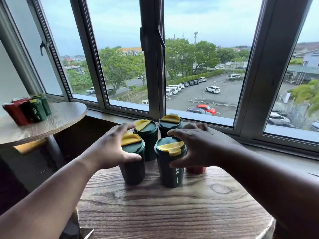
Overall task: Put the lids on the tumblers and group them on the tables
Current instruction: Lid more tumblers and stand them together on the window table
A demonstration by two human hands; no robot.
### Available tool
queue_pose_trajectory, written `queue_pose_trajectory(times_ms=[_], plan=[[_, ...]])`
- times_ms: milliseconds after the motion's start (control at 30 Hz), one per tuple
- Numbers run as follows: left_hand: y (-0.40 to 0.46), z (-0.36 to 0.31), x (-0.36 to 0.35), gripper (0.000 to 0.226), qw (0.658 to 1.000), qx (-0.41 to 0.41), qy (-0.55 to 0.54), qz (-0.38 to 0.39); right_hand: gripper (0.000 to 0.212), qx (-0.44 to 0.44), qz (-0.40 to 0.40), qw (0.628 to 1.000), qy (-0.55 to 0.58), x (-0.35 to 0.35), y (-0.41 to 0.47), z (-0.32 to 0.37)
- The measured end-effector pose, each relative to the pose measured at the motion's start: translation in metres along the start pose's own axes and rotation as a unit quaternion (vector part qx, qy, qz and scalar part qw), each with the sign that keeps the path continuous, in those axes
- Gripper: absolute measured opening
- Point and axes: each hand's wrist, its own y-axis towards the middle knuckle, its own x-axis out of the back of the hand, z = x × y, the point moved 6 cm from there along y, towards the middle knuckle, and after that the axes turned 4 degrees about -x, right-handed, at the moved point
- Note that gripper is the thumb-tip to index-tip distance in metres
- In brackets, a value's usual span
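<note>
While the bank of windows (155, 57) fills everything behind it, the near wooden table (172, 209) serves as the landmark, its grained top running toward the camera with plenty of bare room on the near side of the cups and little between the back cups and the sill. Off to the left of that table and well apart from it stands a second round table (65, 116) carrying its own cluster of red and green tumblers (28, 110), which looks already grouped. On the far half of the near table four green tumblers stand upright with yellow-flapped lids seated: the front left tumbler (133, 168), the front right tumbler (171, 166), and two back tumblers (146, 135) just behind them. A red tumbler (196, 169) sits at the right of the group, mostly hidden (I cannot tell whether it wears a lid). The left hand (112, 149) curls around the front left tumbler's upper side, thumb across its front, apparently gripping it. The right hand (195, 145) arches over the front right tumbler, fingers spread wide, thumb at its side; whether it truly grips I cannot tell. Lidding seems finished for the green ones, so the step in hand is likely grouping: the next move calls for drawing the cups snugly together without tipping them, minding the far edge by the sill
</note>
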Motion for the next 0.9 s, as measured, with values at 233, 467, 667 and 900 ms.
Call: queue_pose_trajectory(times_ms=[233,467,667,900], plan=[[-0.003,-0.011,0.000,0.073,0.995,0.045,0.083,-0.043,0.096,0.020,-0.023,0.998,0.045,-0.015,0.008,-0.001],[-0.003,-0.032,-0.003,0.073,0.986,0.057,0.155,-0.029,0.093,0.016,-0.045,0.998,0.036,-0.011,-0.003,-0.002],[-0.002,-0.044,-0.001,0.085,0.963,0.047,0.264,0.012,0.104,0.017,-0.055,0.998,0.027,-0.013,-0.006,-0.007],[-0.004,-0.030,0.003,0.098,0.978,0.001,0.194,0.083,0.099,0.010,-0.047,0.999,0.023,-0.012,-0.010,-0.009]])
